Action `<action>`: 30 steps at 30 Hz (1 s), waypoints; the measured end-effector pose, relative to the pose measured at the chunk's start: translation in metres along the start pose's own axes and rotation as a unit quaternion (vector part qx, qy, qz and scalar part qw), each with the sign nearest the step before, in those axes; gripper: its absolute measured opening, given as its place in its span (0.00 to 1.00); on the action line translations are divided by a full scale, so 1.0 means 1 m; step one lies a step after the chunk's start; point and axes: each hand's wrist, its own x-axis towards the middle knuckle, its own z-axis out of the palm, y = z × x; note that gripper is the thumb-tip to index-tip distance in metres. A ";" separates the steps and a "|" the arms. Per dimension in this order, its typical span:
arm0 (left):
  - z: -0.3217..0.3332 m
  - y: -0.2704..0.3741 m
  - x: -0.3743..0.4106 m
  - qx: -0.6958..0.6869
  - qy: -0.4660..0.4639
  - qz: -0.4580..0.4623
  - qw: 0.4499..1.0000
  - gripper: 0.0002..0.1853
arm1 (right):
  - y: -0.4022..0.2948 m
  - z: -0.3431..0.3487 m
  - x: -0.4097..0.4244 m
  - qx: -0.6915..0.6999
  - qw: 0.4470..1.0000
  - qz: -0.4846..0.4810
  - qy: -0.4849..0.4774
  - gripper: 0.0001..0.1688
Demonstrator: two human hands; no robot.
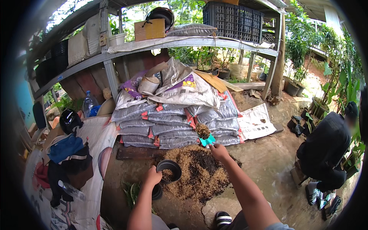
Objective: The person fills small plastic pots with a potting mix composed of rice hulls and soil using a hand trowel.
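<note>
My left hand (153, 176) grips the rim of a black plastic plant pot (172, 164), tilted so that some brown mix shows inside. In my right hand (220, 152) is a turquoise hand trowel (208, 141), its blade loaded with brown and dark potting mix (203, 131). The trowel is raised in front of the stacked sacks, apart from the pot. Below both hands spreads a heap of tan husks and dark soil (198, 175) on the ground. Another black pot (157, 192) stands under my left wrist, partly hidden, beside a leafy plant (132, 191).
Filled grey sacks (172, 129) are stacked beyond the heap, under a metal-framed shelf (189, 43). At left, a sheet (95, 135) bears a black helmet (70, 120), bags (69, 155) and a plastic bottle (72, 190). A person in dark clothes (325, 146) sits at right.
</note>
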 end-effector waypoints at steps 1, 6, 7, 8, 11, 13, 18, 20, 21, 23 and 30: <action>0.001 0.009 -0.004 0.008 -0.005 0.002 1.000 0.22 | 0.000 -0.005 -0.003 0.011 1.000 0.009 0.005 0.32; 0.020 0.000 0.002 0.030 -0.024 0.034 0.999 0.22 | 0.012 -0.026 -0.020 -0.048 0.997 -0.006 -0.055 0.32; 0.026 -0.004 0.004 0.017 -0.034 0.031 0.999 0.22 | 0.009 -0.033 -0.030 -0.057 0.996 -0.005 -0.070 0.33; 0.031 -0.009 0.005 0.004 -0.042 0.029 0.999 0.22 | 0.013 -0.037 -0.032 -0.095 0.993 0.009 -0.066 0.33; 0.045 -0.004 0.004 0.012 -0.045 0.056 0.997 0.21 | 0.043 -0.049 -0.040 -0.100 0.993 -0.004 -0.065 0.32; 0.046 -0.010 0.005 0.016 -0.042 0.063 0.997 0.21 | 0.049 -0.051 -0.044 -0.096 0.989 0.025 -0.110 0.33; 0.043 0.019 -0.022 0.054 -0.048 0.078 0.994 0.19 | 0.068 -0.053 -0.041 -0.099 0.986 0.016 -0.135 0.33; 0.045 0.021 -0.028 0.079 -0.035 0.087 0.992 0.18 | 0.062 -0.054 -0.045 -0.092 0.983 0.021 -0.161 0.33; 0.047 0.015 -0.026 0.061 -0.037 0.085 0.994 0.18 | 0.057 -0.055 -0.045 -0.105 0.981 0.008 -0.164 0.33; 0.053 0.003 -0.020 0.024 -0.042 0.083 0.995 0.18 | 0.054 -0.052 -0.044 -0.132 0.976 -0.017 -0.169 0.32; 0.083 0.004 -0.008 -0.132 -0.087 0.059 0.986 0.15 | 0.063 -0.054 -0.046 -0.221 0.956 -0.077 -0.178 0.30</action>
